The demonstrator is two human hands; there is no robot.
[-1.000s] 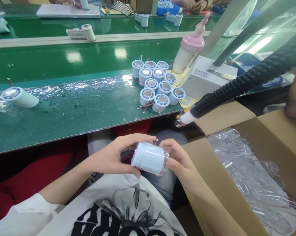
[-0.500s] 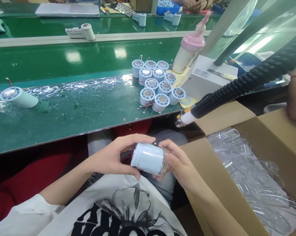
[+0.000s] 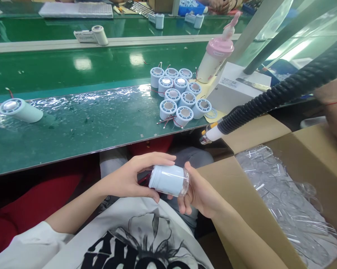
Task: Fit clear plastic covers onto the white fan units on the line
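A light blue fan cylinder (image 3: 168, 180) lies tilted sideways above my lap, its right end inside a clear plastic cover (image 3: 186, 183). My left hand (image 3: 129, 176) grips the rimmed left end between thumb and fingers. At the covered end, my right hand (image 3: 204, 192) has its palm and thumb against the clear plastic, with fingertips showing underneath. Several similar light blue cylinders (image 3: 172, 95) stand grouped on the green table (image 3: 101, 123), thin red and black wires coming from them. Another cylinder (image 3: 22, 111) leans over at the table's left.
An open cardboard box (image 3: 227, 186) of clear plastic covers (image 3: 286, 201) is at my right. A black flexible hose (image 3: 255, 101) with a metal nozzle reaches in above it. Behind the cylinders stands a pink-lidded bottle (image 3: 215, 56). Another person's arm (image 3: 333, 101) shows at right.
My right hand has turned around the covered end; its thumb has moved up and its lower fingers have spread downward. My left hand and the cylinder have barely moved.
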